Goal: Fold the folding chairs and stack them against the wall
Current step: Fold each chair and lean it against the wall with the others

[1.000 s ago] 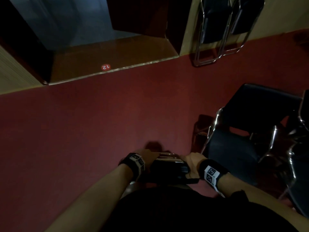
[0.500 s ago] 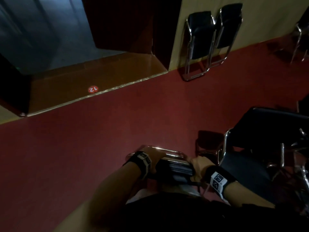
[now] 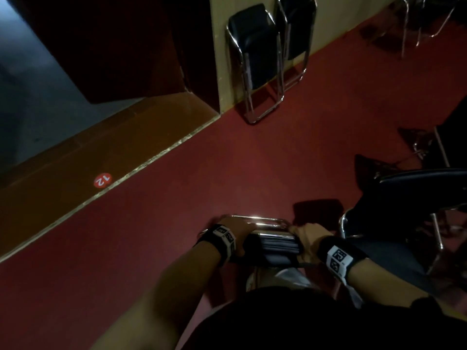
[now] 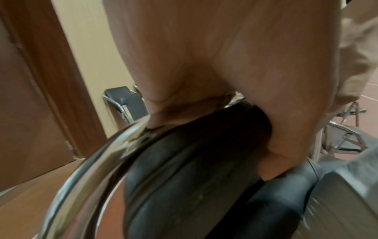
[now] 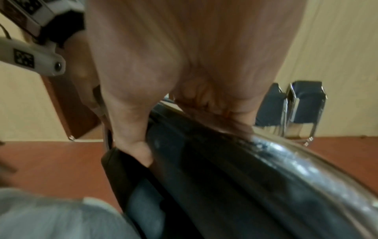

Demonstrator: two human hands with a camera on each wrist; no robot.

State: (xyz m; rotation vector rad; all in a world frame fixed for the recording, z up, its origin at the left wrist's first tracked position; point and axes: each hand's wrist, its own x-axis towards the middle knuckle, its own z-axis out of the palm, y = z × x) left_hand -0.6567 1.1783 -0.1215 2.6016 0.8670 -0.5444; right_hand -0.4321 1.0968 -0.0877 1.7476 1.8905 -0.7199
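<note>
Below the left hand [image 3: 237,229] and the right hand [image 3: 307,237], the legs of the folded chair [image 3: 274,245] were hidden by the person's body. The fingertips of both hands were hidden behind its frame. To the right of the right hand, an open chair [image 3: 394,195] was cut off by the picture's edge.

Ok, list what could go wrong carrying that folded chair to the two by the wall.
1. Thumbs sit between the pad and frame of the folded chair gripped by the left hand and right hand; a shift could pinch them.
2. An open chair stands close on the right; legs might snag.
3. Knocking the leaning chairs at the wall could topple them.
</note>
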